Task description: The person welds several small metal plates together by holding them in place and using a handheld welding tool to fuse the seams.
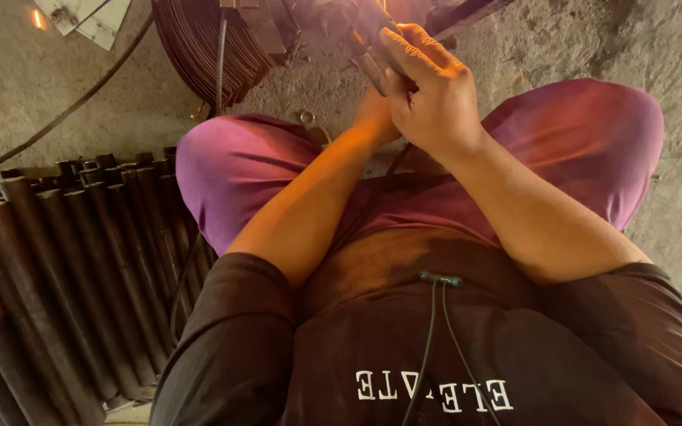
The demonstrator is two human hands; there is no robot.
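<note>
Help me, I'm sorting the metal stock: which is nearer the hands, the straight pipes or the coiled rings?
The coiled rings, at the top beside the hands. The straight pipes lie lower left, beyond the knee.

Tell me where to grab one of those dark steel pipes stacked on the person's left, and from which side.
Take a steel pipe from the top layer by its open far end, coming from above. The pipes lie side by side, touching, so their flanks are blocked; only the upper curve and the ends stand free. The right hand and left hand are both busy at the tool.

right hand [432,99] gripping welding tool [369,59], metal pipes [57,268]
</note>
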